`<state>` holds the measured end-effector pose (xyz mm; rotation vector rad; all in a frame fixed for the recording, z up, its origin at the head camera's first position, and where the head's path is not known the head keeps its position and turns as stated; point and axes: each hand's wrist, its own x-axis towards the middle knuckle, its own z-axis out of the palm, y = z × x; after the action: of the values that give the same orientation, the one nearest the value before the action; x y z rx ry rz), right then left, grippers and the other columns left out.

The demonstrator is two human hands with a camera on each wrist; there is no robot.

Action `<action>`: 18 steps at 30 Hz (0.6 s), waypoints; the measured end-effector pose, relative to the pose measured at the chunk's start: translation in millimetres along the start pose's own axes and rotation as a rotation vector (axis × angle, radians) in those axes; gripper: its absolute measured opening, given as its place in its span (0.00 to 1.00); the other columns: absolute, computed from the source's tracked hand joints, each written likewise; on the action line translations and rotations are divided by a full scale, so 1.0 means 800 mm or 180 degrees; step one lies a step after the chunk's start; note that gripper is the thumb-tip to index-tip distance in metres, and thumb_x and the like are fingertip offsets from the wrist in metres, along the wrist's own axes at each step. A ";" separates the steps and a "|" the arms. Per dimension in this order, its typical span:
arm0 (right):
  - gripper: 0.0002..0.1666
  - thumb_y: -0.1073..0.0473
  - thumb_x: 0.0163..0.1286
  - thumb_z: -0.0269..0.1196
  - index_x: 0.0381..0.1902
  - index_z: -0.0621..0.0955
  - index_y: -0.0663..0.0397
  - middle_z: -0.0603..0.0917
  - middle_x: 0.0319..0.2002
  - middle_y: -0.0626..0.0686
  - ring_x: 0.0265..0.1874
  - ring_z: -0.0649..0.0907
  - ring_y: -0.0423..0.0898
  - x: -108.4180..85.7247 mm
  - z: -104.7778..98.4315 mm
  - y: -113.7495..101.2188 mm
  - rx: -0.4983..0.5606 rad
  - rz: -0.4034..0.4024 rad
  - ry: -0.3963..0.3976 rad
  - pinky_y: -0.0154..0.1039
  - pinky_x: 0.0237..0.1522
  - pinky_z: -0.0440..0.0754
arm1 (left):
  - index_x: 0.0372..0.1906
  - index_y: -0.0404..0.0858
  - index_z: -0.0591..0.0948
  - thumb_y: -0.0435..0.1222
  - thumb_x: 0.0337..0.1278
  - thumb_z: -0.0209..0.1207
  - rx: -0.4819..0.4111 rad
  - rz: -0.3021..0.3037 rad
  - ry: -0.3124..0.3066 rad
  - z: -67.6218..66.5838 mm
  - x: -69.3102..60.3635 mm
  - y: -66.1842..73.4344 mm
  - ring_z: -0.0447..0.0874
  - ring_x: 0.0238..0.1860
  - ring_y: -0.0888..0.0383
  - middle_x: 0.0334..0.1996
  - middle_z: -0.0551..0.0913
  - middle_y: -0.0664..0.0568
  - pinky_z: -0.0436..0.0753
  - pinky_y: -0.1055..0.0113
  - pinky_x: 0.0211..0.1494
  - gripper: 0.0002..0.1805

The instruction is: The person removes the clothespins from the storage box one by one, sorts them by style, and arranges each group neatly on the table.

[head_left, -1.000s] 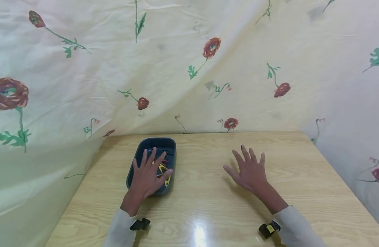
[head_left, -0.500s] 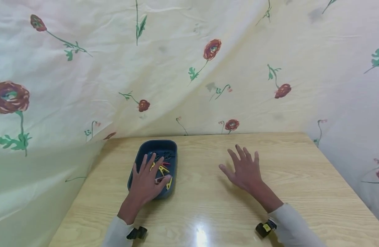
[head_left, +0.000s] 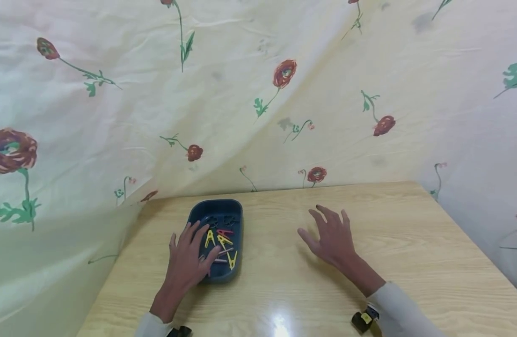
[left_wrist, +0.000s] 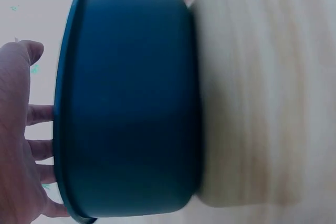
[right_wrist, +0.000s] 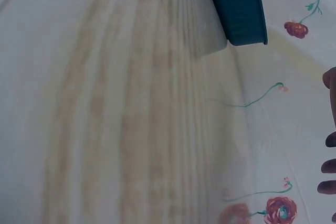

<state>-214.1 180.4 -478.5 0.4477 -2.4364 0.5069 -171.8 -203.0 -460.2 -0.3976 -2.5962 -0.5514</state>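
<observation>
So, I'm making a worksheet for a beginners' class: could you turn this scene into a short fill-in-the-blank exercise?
1. The hand nearest the tray is the person's ____ one.
2. Along with a red clip, the tray holds several V-shaped ____ clips.
3. The cloth behind the table is printed with red ____ on green stems.

Missing words: left; yellow; flowers.
</observation>
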 end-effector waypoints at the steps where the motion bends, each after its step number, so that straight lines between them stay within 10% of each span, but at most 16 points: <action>1: 0.38 0.38 0.60 0.65 0.57 0.80 0.61 0.80 0.57 0.64 0.55 0.78 0.64 0.000 0.001 -0.001 0.0040 -0.0026 0.0034 0.74 0.61 0.56 | 0.67 0.39 0.74 0.54 0.60 0.62 -0.0018 -0.0022 -0.0018 0.002 -0.003 -0.002 0.62 0.71 0.35 0.68 0.70 0.37 0.53 0.26 0.63 0.35; 18: 0.30 0.43 0.60 0.68 0.49 0.83 0.63 0.85 0.46 0.62 0.44 0.84 0.62 0.013 0.028 -0.037 0.0192 -0.0345 0.0210 0.65 0.54 0.71 | 0.72 0.39 0.68 0.58 0.60 0.62 -0.0001 -0.0434 -0.0331 -0.003 -0.026 -0.016 0.59 0.72 0.36 0.72 0.62 0.35 0.51 0.26 0.65 0.41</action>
<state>-220.7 142.6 -481.5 0.5759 -2.3245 0.5412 -157.5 -218.9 -472.1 -0.2567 -2.7381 -0.5918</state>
